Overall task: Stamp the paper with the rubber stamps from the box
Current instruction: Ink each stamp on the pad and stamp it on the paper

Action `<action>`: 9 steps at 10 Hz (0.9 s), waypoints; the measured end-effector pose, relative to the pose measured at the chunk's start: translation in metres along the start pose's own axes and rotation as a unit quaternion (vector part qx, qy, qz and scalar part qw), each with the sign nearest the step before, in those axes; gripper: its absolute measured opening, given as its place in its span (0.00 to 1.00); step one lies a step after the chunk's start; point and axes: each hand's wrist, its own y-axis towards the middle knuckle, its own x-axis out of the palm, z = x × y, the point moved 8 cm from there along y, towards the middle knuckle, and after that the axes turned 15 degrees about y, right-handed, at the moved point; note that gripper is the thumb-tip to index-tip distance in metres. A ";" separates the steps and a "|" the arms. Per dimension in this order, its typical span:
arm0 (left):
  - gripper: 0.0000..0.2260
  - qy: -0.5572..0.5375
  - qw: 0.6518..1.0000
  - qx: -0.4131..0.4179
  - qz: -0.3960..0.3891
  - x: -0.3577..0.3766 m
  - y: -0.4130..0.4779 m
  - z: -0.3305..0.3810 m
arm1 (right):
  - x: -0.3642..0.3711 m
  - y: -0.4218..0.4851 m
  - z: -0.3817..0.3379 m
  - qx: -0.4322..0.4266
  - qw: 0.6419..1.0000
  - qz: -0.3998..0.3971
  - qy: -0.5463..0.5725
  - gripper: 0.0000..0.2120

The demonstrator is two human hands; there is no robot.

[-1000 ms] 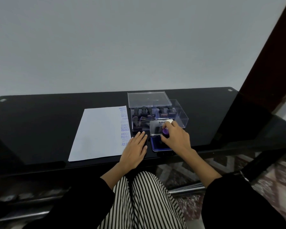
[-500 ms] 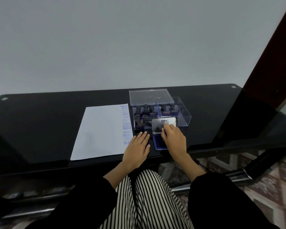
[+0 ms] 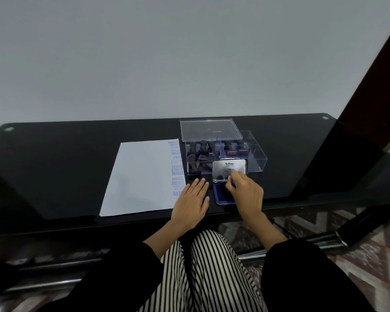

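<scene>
Inking | right hand has lowered its pinched stamp onto ink pad beneath | left hand flat, fingers straight | paper likely next

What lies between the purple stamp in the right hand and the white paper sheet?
Only the left hand, flat on the black table, between the blue ink pad under the purple stamp and the white paper.

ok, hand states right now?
Left hand: open, flat on the table.
Right hand: grips a rubber stamp over the ink pad.
</scene>
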 end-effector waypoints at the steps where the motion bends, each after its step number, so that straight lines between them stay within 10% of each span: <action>1: 0.26 0.008 1.000 0.003 -0.004 0.001 0.001 0.000 | 0.012 0.016 0.003 0.019 0.997 -0.071 -0.003 0.08; 4: 0.22 -0.003 1.000 0.000 -0.004 -0.001 0.001 -0.001 | 0.026 0.026 0.007 0.048 0.989 -0.139 0.000 0.08; 9: 0.22 -0.001 1.000 -0.001 -0.007 -0.002 0.000 0.001 | 0.002 -0.012 0.004 -0.025 0.999 0.036 -0.003 0.11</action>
